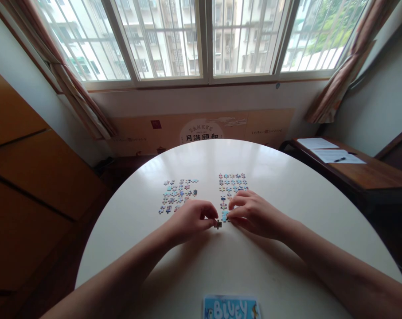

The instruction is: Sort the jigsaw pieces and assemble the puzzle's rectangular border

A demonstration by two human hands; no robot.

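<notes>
My left hand (196, 218) is closed in a pinch on a small dark jigsaw puzzle piece (218, 225), held just above or on the white table. Close to its right, my right hand (249, 208) has thumb and fingertips together at a light-blue puzzle piece (224, 215). Beyond the right hand, loose puzzle pieces (232, 182) lie in rows, and the hand covers some of them. Another group of spaced-out pieces (177, 193) lies on the left, partly hidden behind my left hand.
The round white table (137, 261) has a curved far edge below the window. Near me lies a blue box marked "BLUEY" (231, 309). To the right, a brown wooden desk (370, 175) holds papers (333, 156) and a pen. A wooden cabinet (28, 190) stands at left.
</notes>
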